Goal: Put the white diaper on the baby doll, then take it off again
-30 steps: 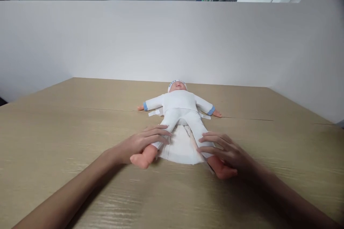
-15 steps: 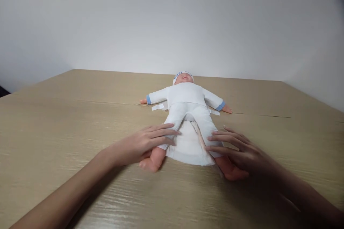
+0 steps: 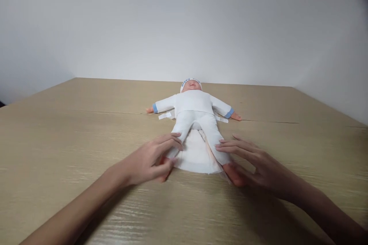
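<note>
A baby doll (image 3: 194, 101) in white clothes with blue cuffs lies on its back, head away from me, arms and legs spread. Beneath its hips is an unfolded diaper (image 3: 197, 155); its front panel lies flat between the legs, and its tabs stick out at either side of the waist. My left hand (image 3: 151, 159) rests over the doll's lower leg on the left, fingers apart, covering most of that foot. On the other side, my right hand (image 3: 250, 160) lies with spread fingers against the doll's lower leg, partly hiding the foot there.
A light wood-grain table (image 3: 86, 134) with a thin seam running across it holds the doll. Behind it rises a white partition (image 3: 184, 30), which also borders the right side.
My left thumb has come round over the doll's foot, and both hands now cover more of the feet. The camera view has tilted slightly upward.
</note>
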`<state>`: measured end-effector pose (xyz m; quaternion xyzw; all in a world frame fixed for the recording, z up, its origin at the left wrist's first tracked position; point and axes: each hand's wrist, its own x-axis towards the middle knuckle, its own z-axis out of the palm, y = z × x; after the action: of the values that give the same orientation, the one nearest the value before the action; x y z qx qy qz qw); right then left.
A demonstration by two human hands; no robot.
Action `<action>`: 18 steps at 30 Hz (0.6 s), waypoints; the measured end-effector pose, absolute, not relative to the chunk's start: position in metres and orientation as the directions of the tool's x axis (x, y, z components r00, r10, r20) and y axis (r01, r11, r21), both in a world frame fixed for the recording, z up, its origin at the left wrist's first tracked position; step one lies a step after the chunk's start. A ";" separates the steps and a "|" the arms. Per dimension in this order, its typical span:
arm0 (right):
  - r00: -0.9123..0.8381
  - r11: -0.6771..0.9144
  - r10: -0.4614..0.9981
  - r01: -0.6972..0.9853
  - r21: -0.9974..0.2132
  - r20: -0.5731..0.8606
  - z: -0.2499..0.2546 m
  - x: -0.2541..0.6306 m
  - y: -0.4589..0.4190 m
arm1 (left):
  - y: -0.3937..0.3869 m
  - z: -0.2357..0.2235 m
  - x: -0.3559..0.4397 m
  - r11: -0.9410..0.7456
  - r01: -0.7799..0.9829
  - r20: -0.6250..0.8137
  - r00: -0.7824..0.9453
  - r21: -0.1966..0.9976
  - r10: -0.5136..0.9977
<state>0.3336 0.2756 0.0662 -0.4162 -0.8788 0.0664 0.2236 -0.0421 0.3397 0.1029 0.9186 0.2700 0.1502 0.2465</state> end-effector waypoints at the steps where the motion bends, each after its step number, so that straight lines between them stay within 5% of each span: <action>1: -0.535 0.632 0.766 0.726 -0.271 0.356 0.066 0.326 0.272 | 0.334 0.101 -0.037 -0.733 0.454 0.152 0.790 0.506 0.594; 12: -0.412 0.403 0.740 0.904 0.139 0.532 0.037 0.264 0.260 | 0.311 0.074 0.004 -0.693 0.704 0.226 0.658 0.156 0.719; 18: -0.395 0.402 0.716 0.907 0.123 0.576 0.037 0.264 0.268 | 0.313 0.071 -0.002 -0.725 0.677 0.326 0.661 0.128 0.675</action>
<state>0.2638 0.2684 0.0375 -0.5029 -0.8070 -0.2149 0.2230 -0.0016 0.3134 0.0706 0.9114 0.3709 0.1780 -0.0024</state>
